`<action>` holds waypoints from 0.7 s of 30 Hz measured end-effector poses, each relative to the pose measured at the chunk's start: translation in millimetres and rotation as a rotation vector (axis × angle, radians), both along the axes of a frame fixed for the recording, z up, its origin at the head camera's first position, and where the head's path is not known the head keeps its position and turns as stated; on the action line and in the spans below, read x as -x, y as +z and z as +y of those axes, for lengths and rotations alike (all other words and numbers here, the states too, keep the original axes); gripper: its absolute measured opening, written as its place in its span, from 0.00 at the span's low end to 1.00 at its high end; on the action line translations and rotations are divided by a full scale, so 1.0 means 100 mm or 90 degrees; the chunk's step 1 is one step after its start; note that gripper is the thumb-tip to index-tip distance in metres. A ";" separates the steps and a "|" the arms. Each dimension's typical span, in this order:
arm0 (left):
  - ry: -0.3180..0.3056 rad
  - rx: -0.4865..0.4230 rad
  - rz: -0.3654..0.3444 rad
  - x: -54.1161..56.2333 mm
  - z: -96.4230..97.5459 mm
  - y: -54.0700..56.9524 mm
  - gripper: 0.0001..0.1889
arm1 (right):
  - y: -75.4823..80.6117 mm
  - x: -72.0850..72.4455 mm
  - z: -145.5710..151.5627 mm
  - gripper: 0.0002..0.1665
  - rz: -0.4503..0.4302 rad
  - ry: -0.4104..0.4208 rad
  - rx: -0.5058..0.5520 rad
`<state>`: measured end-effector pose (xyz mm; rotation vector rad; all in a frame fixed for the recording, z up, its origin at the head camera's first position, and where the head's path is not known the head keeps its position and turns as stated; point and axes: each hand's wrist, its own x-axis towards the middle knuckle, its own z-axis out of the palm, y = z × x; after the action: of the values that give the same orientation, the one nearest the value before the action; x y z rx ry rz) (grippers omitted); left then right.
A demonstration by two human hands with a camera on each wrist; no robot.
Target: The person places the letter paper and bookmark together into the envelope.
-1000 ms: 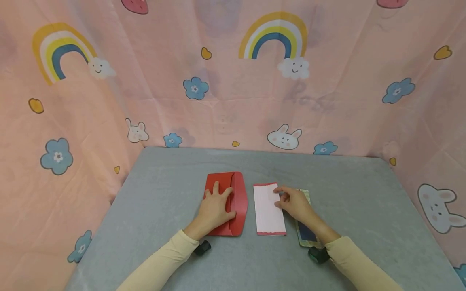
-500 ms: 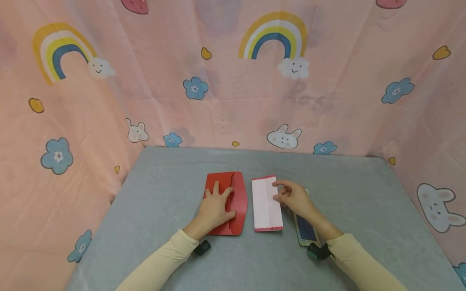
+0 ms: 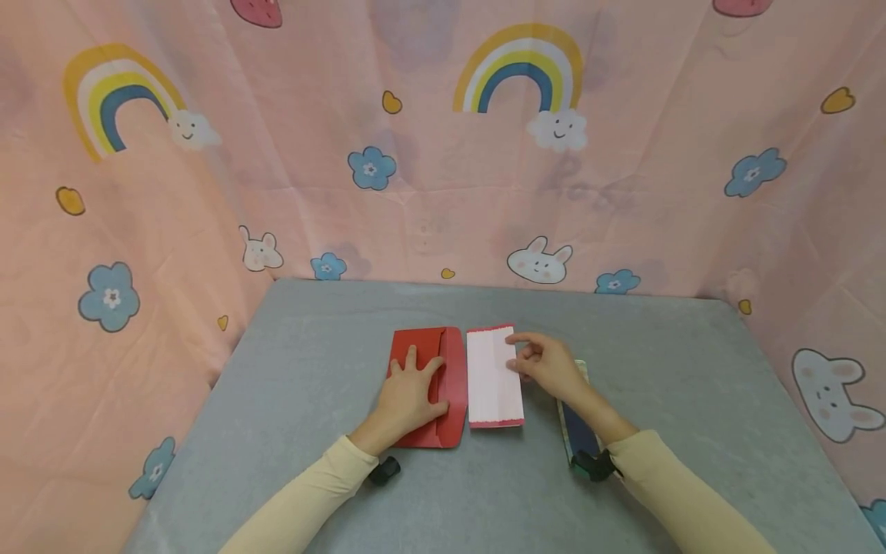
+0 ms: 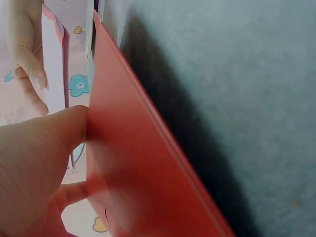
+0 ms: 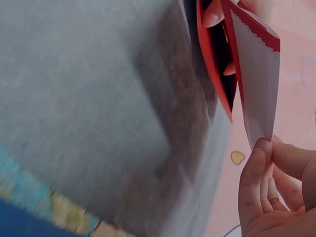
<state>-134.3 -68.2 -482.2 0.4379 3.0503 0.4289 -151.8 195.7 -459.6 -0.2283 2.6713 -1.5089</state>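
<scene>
A red envelope (image 3: 417,442) lies on the grey table, its flap turned to the right. My left hand (image 3: 403,408) rests on it with fingers spread and the thumb near the flap. Between thumb and fingers, my right hand (image 3: 552,368) pinches the right edge of a folded white paper (image 3: 494,381) with scalloped red ends. The right wrist view shows this folded paper (image 5: 259,81) raised off the table, with the envelope's dark opening (image 5: 224,54) and left fingers behind it. In the left wrist view, the envelope (image 4: 133,158) stands partly lifted beside the left thumb.
A dark blue flat item (image 3: 580,431) with a patterned border lies under my right forearm, partly hidden. A pink printed cloth (image 3: 429,200) hangs behind the table (image 3: 304,362) and along both sides.
My right hand has lifted the folded white paper and carried it left and away from me, right up to the envelope's flap. The left hand has stayed on the envelope.
</scene>
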 end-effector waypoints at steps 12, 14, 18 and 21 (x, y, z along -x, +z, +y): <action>-0.003 -0.004 -0.017 0.02 -0.01 0.02 0.37 | -0.05 0.10 -0.25 0.22 0.010 0.001 -0.026; -0.003 -0.003 -0.019 0.02 -0.01 0.02 0.36 | -0.06 0.11 -0.27 0.22 0.007 0.001 -0.029; -0.003 0.003 -0.019 0.02 -0.01 0.02 0.35 | -0.08 0.14 -0.33 0.22 0.003 0.002 -0.041; 0.000 0.009 -0.022 0.02 -0.01 0.02 0.34 | -0.08 0.14 -0.36 0.22 0.000 0.001 -0.046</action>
<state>-136.0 -69.0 -480.1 0.4259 3.0185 0.4107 -166.2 160.0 -468.0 -0.2256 2.7181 -1.4091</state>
